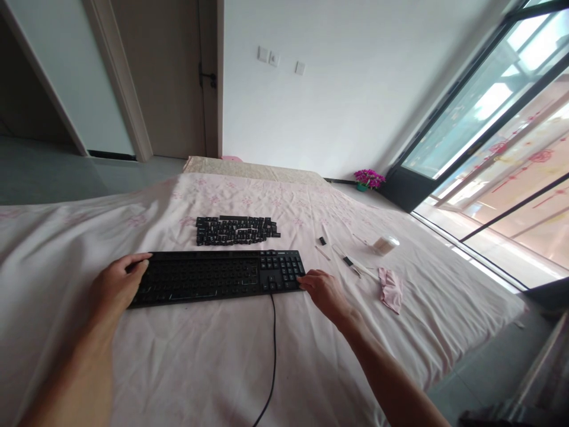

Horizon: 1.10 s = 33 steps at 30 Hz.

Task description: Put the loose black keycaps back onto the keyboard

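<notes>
A black keyboard (217, 277) lies flat on a pink sheet (200, 356) at the middle of the view, its cable (272, 356) trailing toward 6 o'clock. The left hand (116, 283) grips its 9 o'clock end, fingers curled over the edge; the right hand (322, 290) holds the 3 o'clock end beside the number pad, fingers closed on the corner. Most main keys look stripped; a block of loose keycaps (235, 230) sits at 12 o'clock, just apart. At 2 o'clock lie small tools (349, 261), a round tub (384, 244) and a crumpled cloth (391, 289). The step looks like setting or squaring the board, which calls for both hands moving together.
</notes>
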### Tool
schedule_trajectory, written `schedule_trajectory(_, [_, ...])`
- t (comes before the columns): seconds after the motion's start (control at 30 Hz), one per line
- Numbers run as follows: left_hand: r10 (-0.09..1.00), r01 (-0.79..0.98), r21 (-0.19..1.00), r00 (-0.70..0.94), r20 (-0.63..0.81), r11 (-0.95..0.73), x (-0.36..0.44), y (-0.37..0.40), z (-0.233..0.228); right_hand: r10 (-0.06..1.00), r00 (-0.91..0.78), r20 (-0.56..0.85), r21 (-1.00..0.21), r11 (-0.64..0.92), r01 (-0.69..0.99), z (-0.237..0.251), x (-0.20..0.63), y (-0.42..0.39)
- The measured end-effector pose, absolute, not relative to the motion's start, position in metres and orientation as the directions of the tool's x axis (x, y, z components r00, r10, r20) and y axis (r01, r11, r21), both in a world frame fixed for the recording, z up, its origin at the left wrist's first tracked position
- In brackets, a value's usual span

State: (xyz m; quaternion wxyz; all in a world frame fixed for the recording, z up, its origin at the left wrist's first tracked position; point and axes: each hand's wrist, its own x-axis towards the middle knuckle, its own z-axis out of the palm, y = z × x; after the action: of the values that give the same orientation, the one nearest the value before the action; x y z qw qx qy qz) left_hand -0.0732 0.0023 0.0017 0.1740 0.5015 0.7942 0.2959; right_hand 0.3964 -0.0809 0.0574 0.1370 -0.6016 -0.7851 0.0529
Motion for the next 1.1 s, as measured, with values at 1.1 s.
schedule_trajectory(1.1, [0.916,0.747,0.593,-0.400,0.040,0.301,-0.080,0.006,-0.011,0.966,-0.172,0.192,-0.148,0.202,0.968,0.044,0.390,-0.092])
